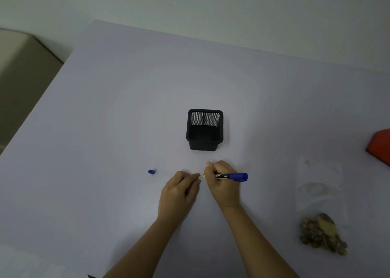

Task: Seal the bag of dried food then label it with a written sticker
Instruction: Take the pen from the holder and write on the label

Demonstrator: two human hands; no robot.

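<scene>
A clear plastic bag (pixel 320 193) lies flat at the right of the table, with brown dried food (pixel 322 234) bunched at its near end. My right hand (pixel 221 182) grips a blue marker (pixel 234 176), its blue end pointing right and its tip hidden by my fingers. A small white sticker (pixel 202 176) lies between my hands. My left hand (pixel 179 190) pinches the sticker's left edge with its fingertips. The marker's blue cap (pixel 151 171) lies on the table to the left of my hands.
A black mesh pen holder (pixel 204 130) stands just beyond my hands. A red object (pixel 379 146) pokes in at the right edge. The table (pixel 105 108) ends at the left, where a beige seat (pixel 21 66) stands.
</scene>
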